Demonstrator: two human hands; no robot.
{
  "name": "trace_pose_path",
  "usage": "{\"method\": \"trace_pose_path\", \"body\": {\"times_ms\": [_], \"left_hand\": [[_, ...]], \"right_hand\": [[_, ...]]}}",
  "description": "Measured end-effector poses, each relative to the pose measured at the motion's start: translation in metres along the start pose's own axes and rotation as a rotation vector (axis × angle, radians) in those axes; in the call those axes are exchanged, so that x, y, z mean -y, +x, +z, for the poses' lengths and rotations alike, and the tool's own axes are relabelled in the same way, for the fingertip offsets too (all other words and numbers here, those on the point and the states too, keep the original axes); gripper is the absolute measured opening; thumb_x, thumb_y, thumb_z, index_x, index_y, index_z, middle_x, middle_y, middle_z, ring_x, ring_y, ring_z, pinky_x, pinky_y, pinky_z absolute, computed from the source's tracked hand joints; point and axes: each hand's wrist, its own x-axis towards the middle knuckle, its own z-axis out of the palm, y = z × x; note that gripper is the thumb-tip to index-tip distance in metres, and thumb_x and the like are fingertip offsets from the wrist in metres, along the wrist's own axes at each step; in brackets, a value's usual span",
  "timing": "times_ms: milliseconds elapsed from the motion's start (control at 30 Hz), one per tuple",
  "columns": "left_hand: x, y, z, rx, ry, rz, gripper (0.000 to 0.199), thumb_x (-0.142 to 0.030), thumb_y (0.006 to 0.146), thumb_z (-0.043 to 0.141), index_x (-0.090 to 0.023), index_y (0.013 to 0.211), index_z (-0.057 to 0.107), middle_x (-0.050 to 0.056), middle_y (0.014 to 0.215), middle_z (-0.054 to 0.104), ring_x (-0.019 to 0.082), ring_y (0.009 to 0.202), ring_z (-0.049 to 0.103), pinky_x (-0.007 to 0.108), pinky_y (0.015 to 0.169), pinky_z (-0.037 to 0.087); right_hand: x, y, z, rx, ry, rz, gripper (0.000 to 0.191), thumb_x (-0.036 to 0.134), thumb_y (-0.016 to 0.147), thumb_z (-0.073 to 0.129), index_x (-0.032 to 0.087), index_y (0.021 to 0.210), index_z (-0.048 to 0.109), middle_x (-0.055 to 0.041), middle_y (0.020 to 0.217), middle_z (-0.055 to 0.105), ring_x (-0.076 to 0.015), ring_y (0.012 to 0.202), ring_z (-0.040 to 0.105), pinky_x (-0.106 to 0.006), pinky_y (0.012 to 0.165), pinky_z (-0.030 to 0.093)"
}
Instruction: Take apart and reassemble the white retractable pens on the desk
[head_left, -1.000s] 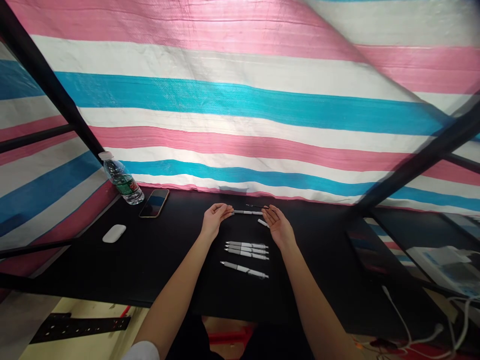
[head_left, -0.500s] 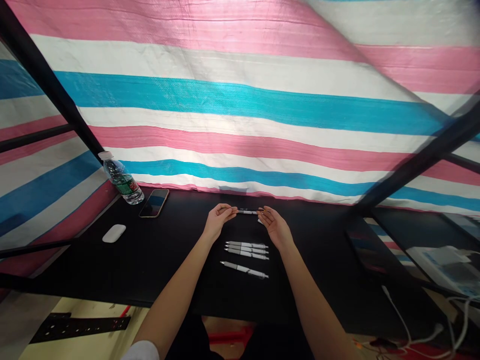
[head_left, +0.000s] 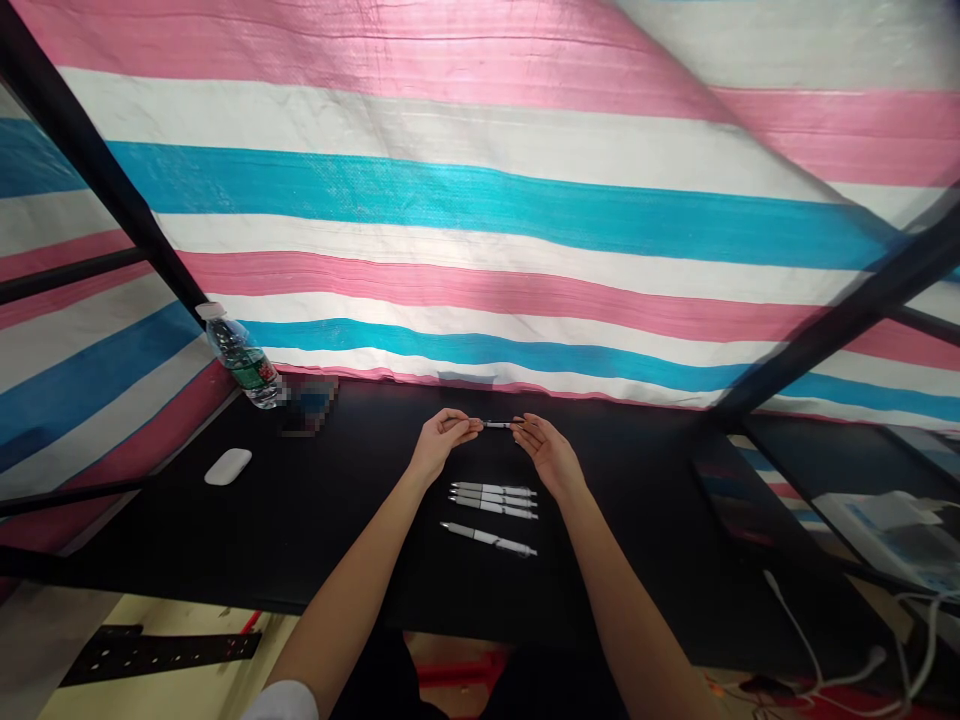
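"Hand pose?"

"Head view: left hand (head_left: 442, 442) and right hand (head_left: 549, 455) raised, close together, fingertips clamped on opposite ends of a short white pen section (head_left: 499, 424), above the black table (head_left: 337, 560)."

"Anything unclear?"

"The section's detail is too small to read. Four white pens (head_left: 493, 503) lie between the forearms."

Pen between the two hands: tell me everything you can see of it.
Only a short stretch of the pen shows: a slim white barrel with a dark section toward its right end. It runs roughly level, crosswise to the person, over the black tabletop. The left hand pinches its left end in the fingertips. The right hand reaches its right end, but the picture is too small to tell whether the fingers touch it. Fine details such as a clip or printing cannot be made out.
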Motion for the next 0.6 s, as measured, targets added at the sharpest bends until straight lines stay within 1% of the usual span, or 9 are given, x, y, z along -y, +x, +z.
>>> {"method": "trace_pose_path", "body": {"times_ms": [167,467,533,600], "left_hand": [[-0.0009,-0.001,0.0009,0.006,0.022,-0.001,0.032,-0.035,0.069,0.078,-0.013,0.083,0.059,0.012,0.091,0.073,0.024,0.09,0.07,0.043,0.091,0.051],[-0.0029,-0.0054,0.0053,0.043,0.084,0.0,0.033,-0.037,0.069,0.078,-0.012,0.084,0.061,0.011,0.084,0.073,0.025,0.089,0.07,0.043,0.089,0.052],[-0.0029,-0.0058,0.0062,0.05,0.088,0.002,0.034,-0.037,0.069,0.078,-0.012,0.086,0.062,0.011,0.084,0.073,0.025,0.089,0.07,0.042,0.089,0.052],[-0.0032,-0.0051,0.0063,0.055,0.08,0.008,0.037,-0.035,0.069,0.078,-0.012,0.093,0.062,0.011,0.086,0.073,0.024,0.089,0.069,0.042,0.089,0.051]], "right_hand": [[-0.0002,-0.0012,-0.0002,0.02,0.007,0.007,0.024,0.037,0.076,0.072,0.019,0.091,0.071,-0.0085,0.099,0.074,-0.0243,0.099,0.069,-0.037,0.096,0.052],[-0.0043,-0.0013,0.0002,0.094,0.0,0.046,0.025,0.036,0.077,0.071,0.019,0.095,0.071,-0.0084,0.102,0.073,-0.0238,0.101,0.068,-0.038,0.098,0.051],[-0.0051,-0.0009,0.0005,0.086,0.012,0.057,0.024,0.035,0.078,0.07,0.018,0.095,0.071,-0.0082,0.101,0.074,-0.0234,0.101,0.068,-0.037,0.098,0.051],[-0.005,-0.0002,0.0004,0.057,0.041,0.065,0.021,0.033,0.079,0.069,0.017,0.093,0.071,-0.0083,0.099,0.074,-0.0225,0.099,0.069,-0.035,0.096,0.052]]}}
